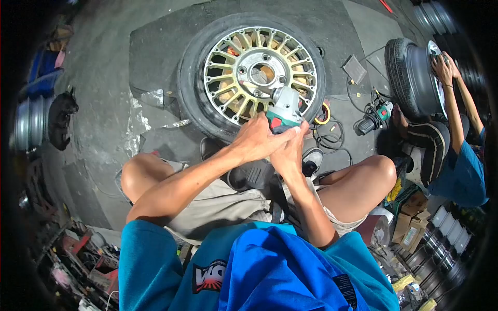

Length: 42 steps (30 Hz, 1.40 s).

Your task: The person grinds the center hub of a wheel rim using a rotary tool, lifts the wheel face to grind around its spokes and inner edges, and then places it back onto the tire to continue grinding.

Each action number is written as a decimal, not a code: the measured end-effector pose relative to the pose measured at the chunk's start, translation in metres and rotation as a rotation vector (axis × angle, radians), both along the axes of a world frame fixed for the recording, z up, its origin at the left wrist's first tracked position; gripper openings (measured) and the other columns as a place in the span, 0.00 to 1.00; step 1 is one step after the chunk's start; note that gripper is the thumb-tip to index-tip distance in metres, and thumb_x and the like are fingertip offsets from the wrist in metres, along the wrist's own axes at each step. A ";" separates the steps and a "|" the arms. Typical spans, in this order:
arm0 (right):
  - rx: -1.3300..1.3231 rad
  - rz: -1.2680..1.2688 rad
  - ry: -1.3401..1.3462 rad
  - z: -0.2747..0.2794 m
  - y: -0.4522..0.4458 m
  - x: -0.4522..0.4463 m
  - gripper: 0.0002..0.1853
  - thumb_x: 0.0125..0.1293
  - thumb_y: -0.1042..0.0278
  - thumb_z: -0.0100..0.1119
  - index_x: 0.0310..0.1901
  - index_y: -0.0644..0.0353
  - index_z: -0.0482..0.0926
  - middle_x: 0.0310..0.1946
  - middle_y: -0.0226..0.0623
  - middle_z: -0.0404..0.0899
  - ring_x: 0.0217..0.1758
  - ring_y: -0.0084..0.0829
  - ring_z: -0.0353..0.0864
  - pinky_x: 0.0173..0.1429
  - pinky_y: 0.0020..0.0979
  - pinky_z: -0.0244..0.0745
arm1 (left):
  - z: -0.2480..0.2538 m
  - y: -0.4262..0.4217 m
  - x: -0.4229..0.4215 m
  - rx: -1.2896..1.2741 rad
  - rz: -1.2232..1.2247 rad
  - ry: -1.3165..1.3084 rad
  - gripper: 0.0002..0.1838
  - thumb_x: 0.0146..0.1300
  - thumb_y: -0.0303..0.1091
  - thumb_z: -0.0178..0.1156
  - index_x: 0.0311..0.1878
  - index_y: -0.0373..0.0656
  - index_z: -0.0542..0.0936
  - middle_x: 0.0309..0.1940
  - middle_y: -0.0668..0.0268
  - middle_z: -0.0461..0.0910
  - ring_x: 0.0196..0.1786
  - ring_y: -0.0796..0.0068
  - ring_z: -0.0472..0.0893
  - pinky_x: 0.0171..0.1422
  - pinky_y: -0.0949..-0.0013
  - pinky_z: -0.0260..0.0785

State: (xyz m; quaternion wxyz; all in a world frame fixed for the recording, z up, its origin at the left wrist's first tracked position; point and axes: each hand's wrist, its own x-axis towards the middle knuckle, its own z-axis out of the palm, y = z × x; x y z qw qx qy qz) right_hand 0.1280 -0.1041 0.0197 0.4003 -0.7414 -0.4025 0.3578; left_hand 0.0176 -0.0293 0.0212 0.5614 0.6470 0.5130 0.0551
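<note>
An angle grinder (284,111) with a grey head and teal body is gripped by both of my hands. My left hand (255,137) is closed around its left side, and my right hand (290,147) wraps it from the right, thumbs close together. Its head is over the lower right spokes of a gold and silver wheel rim (264,57); contact cannot be made out. Around the rim is a black tire (191,88), lying flat on the floor between my feet and beyond. Below my hands a dark, slotted part (255,175) is partly hidden.
At right, another person's hands (445,68) work on a wheel with a tire (402,72) standing upright. A second grinder (376,114) and loose cables (334,137) lie between us. A yellow ring (324,113) is beside my tire. Cardboard boxes (412,223) stand lower right.
</note>
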 end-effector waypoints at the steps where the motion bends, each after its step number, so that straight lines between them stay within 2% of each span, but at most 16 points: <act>1: 0.028 0.002 -0.005 0.004 -0.002 -0.001 0.44 0.65 0.64 0.72 0.73 0.69 0.52 0.57 0.58 0.75 0.60 0.54 0.80 0.65 0.50 0.74 | 0.000 -0.002 0.000 -0.024 -0.021 0.016 0.57 0.58 0.74 0.67 0.60 0.15 0.75 0.54 0.30 0.82 0.62 0.39 0.83 0.69 0.49 0.74; 2: -0.032 -0.033 0.071 0.009 -0.002 -0.002 0.41 0.64 0.65 0.72 0.71 0.69 0.57 0.60 0.58 0.72 0.63 0.55 0.78 0.67 0.50 0.72 | 0.000 -0.002 -0.001 0.022 -0.026 0.020 0.57 0.57 0.73 0.67 0.61 0.16 0.76 0.54 0.31 0.82 0.62 0.40 0.83 0.68 0.50 0.74; 5: -0.013 -0.008 -0.017 -0.012 0.006 -0.003 0.42 0.64 0.64 0.72 0.71 0.69 0.56 0.59 0.58 0.73 0.62 0.55 0.78 0.66 0.50 0.73 | 0.003 0.011 -0.003 0.057 -0.005 0.024 0.54 0.58 0.71 0.68 0.60 0.18 0.78 0.55 0.34 0.83 0.62 0.40 0.84 0.68 0.50 0.75; 6: -0.017 0.000 -0.045 -0.017 0.010 -0.004 0.44 0.63 0.64 0.73 0.72 0.69 0.55 0.58 0.57 0.73 0.62 0.55 0.79 0.66 0.50 0.74 | 0.008 0.017 -0.003 0.045 -0.016 0.012 0.48 0.59 0.70 0.67 0.59 0.27 0.82 0.54 0.38 0.85 0.61 0.42 0.84 0.67 0.50 0.75; 10: -0.028 -0.009 0.006 -0.013 0.018 -0.004 0.50 0.62 0.62 0.75 0.73 0.70 0.48 0.56 0.59 0.77 0.60 0.53 0.81 0.64 0.48 0.75 | 0.024 0.020 -0.003 0.069 -0.005 -0.081 0.37 0.62 0.67 0.66 0.55 0.40 0.88 0.47 0.43 0.88 0.55 0.45 0.88 0.63 0.50 0.77; 15: -0.076 0.018 -0.083 -0.005 -0.010 0.015 0.49 0.62 0.63 0.76 0.73 0.67 0.49 0.56 0.57 0.78 0.57 0.49 0.83 0.62 0.46 0.77 | 0.008 -0.004 0.005 -0.019 -0.060 -0.083 0.38 0.63 0.69 0.66 0.58 0.42 0.87 0.49 0.46 0.88 0.55 0.45 0.87 0.62 0.52 0.77; 18: -0.038 0.063 -0.153 -0.002 -0.021 0.035 0.45 0.65 0.68 0.73 0.73 0.65 0.51 0.57 0.52 0.77 0.57 0.44 0.84 0.58 0.41 0.81 | 0.017 -0.013 0.016 0.018 -0.085 -0.263 0.39 0.67 0.70 0.63 0.55 0.37 0.87 0.35 0.54 0.88 0.37 0.66 0.86 0.48 0.60 0.78; 21: 0.014 -0.033 0.064 -0.012 -0.022 0.057 0.43 0.61 0.64 0.78 0.67 0.69 0.57 0.52 0.56 0.80 0.56 0.45 0.83 0.60 0.43 0.78 | 0.016 -0.011 0.027 -0.102 -0.138 -0.198 0.41 0.68 0.72 0.61 0.57 0.38 0.86 0.40 0.50 0.89 0.41 0.65 0.87 0.49 0.58 0.77; 23: 0.167 -0.082 0.178 -0.018 -0.024 0.070 0.37 0.60 0.68 0.78 0.65 0.66 0.63 0.52 0.42 0.80 0.53 0.30 0.81 0.58 0.34 0.79 | 0.001 -0.015 0.032 -0.049 -0.057 -0.226 0.38 0.73 0.69 0.56 0.54 0.36 0.86 0.44 0.49 0.87 0.47 0.58 0.86 0.55 0.55 0.75; 25: 0.077 -0.168 0.293 0.025 -0.022 0.072 0.32 0.61 0.69 0.77 0.61 0.65 0.69 0.51 0.38 0.80 0.51 0.27 0.81 0.57 0.33 0.79 | 0.014 -0.008 0.031 0.225 -0.234 -0.202 0.41 0.76 0.70 0.49 0.46 0.32 0.85 0.44 0.44 0.83 0.52 0.42 0.83 0.61 0.48 0.74; 26: 0.038 -0.180 0.367 0.037 -0.026 0.079 0.29 0.60 0.70 0.77 0.59 0.63 0.72 0.51 0.36 0.81 0.51 0.27 0.81 0.57 0.32 0.79 | 0.022 -0.005 0.026 0.281 -0.244 -0.254 0.38 0.80 0.64 0.46 0.43 0.32 0.84 0.40 0.44 0.79 0.51 0.41 0.81 0.62 0.46 0.71; 27: 0.037 -0.234 0.469 0.020 -0.033 0.094 0.27 0.61 0.68 0.76 0.59 0.62 0.74 0.47 0.37 0.83 0.46 0.29 0.85 0.52 0.33 0.82 | 0.020 -0.002 0.025 0.377 -0.214 -0.186 0.34 0.77 0.62 0.53 0.48 0.31 0.83 0.43 0.44 0.79 0.53 0.43 0.80 0.64 0.48 0.71; 30: 0.041 -0.389 0.718 0.048 -0.040 0.096 0.21 0.65 0.61 0.71 0.54 0.61 0.77 0.39 0.39 0.85 0.34 0.33 0.87 0.39 0.35 0.86 | 0.010 0.018 0.011 0.688 -0.233 0.089 0.34 0.65 0.56 0.70 0.56 0.29 0.79 0.56 0.47 0.76 0.62 0.48 0.76 0.66 0.49 0.70; 33: 0.062 -0.469 1.059 0.035 -0.048 0.112 0.23 0.65 0.58 0.70 0.53 0.66 0.76 0.39 0.42 0.85 0.35 0.36 0.88 0.41 0.38 0.87 | 0.001 0.030 -0.004 0.754 -0.306 0.356 0.42 0.56 0.58 0.77 0.59 0.29 0.79 0.60 0.51 0.74 0.66 0.52 0.73 0.72 0.41 0.65; 36: 0.114 -0.517 1.195 0.024 -0.051 0.115 0.25 0.65 0.57 0.69 0.53 0.69 0.75 0.41 0.44 0.85 0.37 0.38 0.88 0.44 0.39 0.88 | -0.005 0.035 -0.011 0.679 -0.438 0.451 0.48 0.49 0.60 0.81 0.62 0.29 0.77 0.63 0.52 0.73 0.69 0.52 0.72 0.75 0.36 0.62; 42: 0.144 -0.486 1.332 0.004 -0.058 0.118 0.24 0.65 0.61 0.69 0.55 0.70 0.75 0.44 0.46 0.84 0.45 0.40 0.88 0.57 0.42 0.86 | -0.003 0.037 -0.040 0.789 -0.569 0.485 0.58 0.36 0.51 0.88 0.72 0.40 0.71 0.70 0.54 0.69 0.76 0.51 0.68 0.82 0.37 0.57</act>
